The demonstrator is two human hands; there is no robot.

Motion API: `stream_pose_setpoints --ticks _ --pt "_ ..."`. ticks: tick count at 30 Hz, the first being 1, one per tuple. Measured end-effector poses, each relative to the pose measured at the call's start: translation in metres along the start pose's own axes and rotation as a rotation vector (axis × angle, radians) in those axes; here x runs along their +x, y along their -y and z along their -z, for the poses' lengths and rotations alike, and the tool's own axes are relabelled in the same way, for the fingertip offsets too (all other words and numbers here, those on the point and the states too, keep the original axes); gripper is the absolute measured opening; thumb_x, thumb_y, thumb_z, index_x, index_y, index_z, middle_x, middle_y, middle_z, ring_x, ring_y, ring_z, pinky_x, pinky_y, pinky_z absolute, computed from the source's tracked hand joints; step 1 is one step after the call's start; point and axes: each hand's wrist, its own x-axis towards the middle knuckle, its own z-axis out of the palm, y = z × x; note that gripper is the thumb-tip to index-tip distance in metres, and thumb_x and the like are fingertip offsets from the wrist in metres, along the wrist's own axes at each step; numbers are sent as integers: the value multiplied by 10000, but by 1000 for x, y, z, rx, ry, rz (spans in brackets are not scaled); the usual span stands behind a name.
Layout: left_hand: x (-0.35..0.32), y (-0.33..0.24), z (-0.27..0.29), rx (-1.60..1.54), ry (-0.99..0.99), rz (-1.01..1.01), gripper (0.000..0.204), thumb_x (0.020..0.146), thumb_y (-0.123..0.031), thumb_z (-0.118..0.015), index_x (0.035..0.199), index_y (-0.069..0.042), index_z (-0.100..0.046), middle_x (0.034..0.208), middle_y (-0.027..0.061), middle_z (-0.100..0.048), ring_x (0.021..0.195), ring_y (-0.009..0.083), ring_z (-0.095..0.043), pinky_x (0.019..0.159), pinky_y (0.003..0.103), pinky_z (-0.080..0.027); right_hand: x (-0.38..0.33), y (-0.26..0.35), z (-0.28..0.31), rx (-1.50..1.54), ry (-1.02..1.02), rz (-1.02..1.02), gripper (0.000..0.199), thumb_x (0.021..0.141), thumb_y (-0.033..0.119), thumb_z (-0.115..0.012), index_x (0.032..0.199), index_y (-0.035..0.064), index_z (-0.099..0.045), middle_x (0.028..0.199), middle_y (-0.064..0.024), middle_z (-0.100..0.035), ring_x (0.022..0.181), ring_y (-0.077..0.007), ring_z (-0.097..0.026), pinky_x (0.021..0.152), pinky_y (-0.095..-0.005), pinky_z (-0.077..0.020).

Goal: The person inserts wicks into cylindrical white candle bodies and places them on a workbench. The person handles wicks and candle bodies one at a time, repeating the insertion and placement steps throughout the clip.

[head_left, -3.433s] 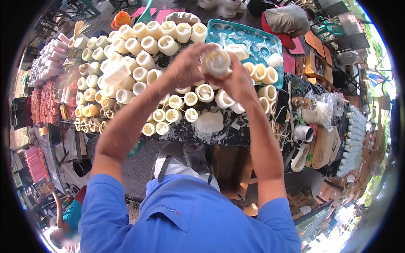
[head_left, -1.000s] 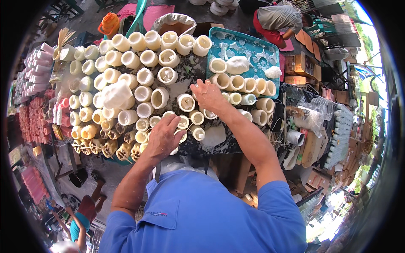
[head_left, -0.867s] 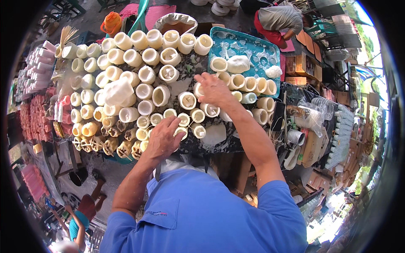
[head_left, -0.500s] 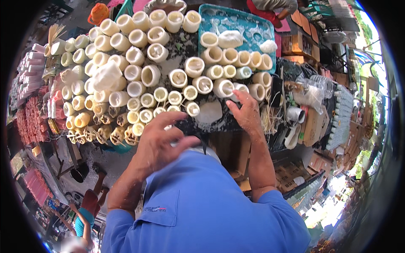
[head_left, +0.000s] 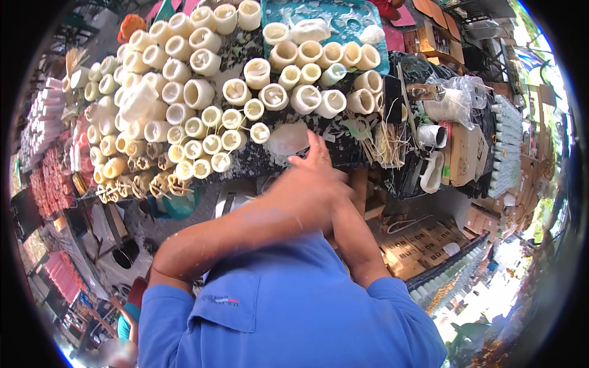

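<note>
My right hand [head_left: 317,156] is over the near edge of the table, fingers stretched out and thumb apart. Its fingertips are at the edge of a flat whitish wax-like slab [head_left: 288,138]; I cannot tell whether they press on it. My left forearm [head_left: 227,227] crosses in front of me, and my left hand [head_left: 328,189], smeared by motion, lies across the right wrist with its fingers hidden. Beyond the hands stand cream-coloured pillar candles [head_left: 305,99], several with wicks in hollowed tops. One such candle [head_left: 332,103] is just beyond my right hand.
Many more pale candles [head_left: 199,94] crowd the table's left. A turquoise tray [head_left: 353,18] with white residue is at the back. To the right lie a dark phone-like slab [head_left: 392,98], loose straw-like strands [head_left: 391,144] and a white cup [head_left: 432,136]. Cardboard boxes [head_left: 423,245] are below.
My right hand has left the candles and come down beside the slab. My left hand has swung rightward across my body onto the right wrist. The view has shifted somewhat.
</note>
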Motion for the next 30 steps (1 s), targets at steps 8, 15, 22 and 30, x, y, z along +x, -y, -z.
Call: stream_pose_setpoints --ticks 8,15,22,30 --pt "-91 152 -123 -39 -50 866 725 836 -334 -909 1424 3 -652 1330 232 -726 1148 376 -744 993 458 -594 13 -38 -44 -61 -488 542 692 777 2 -798 1419 174 -607 1313 -284 -648 974 -496 -748 813 -521 -644" --pt "-27 141 -156 -740 -821 315 1154 703 -291 -1056 1616 -35 -398 1471 122 -603 1324 236 -610 1100 396 -546 -36 -19 5 551 -132 304 486 797 56 -854 1272 107 -765 1262 -183 -718 1114 -356 -745 935 -409 -619" --pt "7 141 -135 -627 -857 490 544 809 -160 -966 1256 -23 -687 1139 67 -768 1040 162 -730 940 342 -606 -48 -82 41 176 -275 -15 284 970 161 -688 1194 17 -789 1089 -213 -795 838 -342 -783 755 -444 -645" --pt "-16 141 -131 -762 -804 511 777 789 -52 -928 1455 -18 -529 1190 109 -727 1081 215 -715 986 394 -590 -48 -187 61 -562 -332 -255 126 1006 112 -576 1044 48 -677 1045 -186 -721 828 -414 -774 735 -516 -641"
